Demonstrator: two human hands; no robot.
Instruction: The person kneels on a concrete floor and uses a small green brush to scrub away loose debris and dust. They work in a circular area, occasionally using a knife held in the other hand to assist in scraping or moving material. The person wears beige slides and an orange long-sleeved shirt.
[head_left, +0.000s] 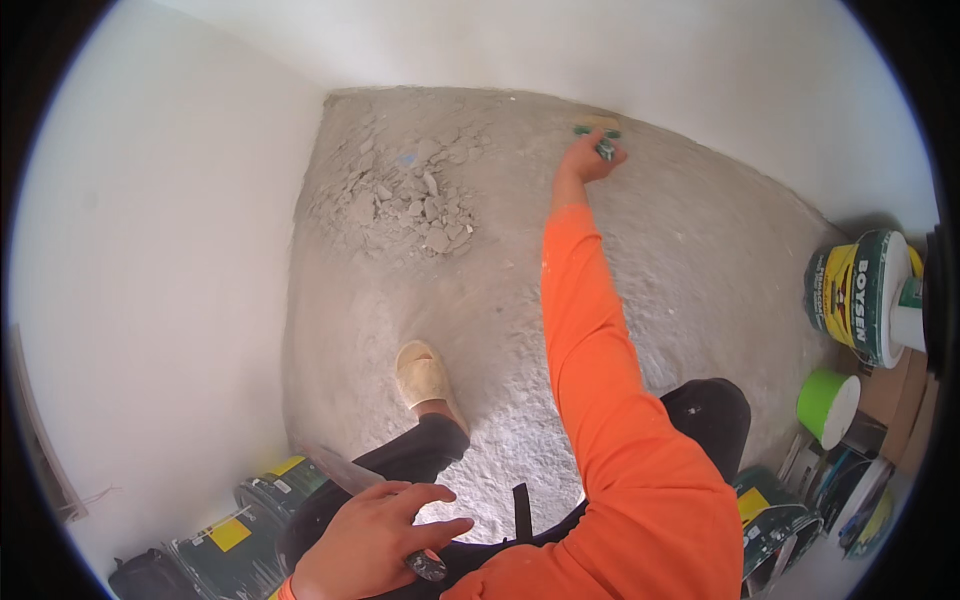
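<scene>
My right hand (589, 159) reaches far forward, gripping the green handle of a flat brush (598, 122). The tan bristle end points toward the base of the far wall and appears to touch the concrete floor (517, 292). Left of the brush lies a heap of broken grey mortar chips (420, 199) and dust, with a small blue scrap (407, 158) among them. My left hand (375, 540) rests near my thigh, around a paint-spattered dark-handled tool (426, 566). Its pale blade, probably a trowel's or scraper's, sticks out beyond the hand; most of the handle is hidden.
White walls (172, 225) meet at the corner behind the rubble. On the right stand a Boysen paint bucket (855, 296), a green tub (825, 409) and cardboard (892, 390). Another bucket (776, 525) holds tools at lower right. Dark green buckets (225, 547) line the lower left.
</scene>
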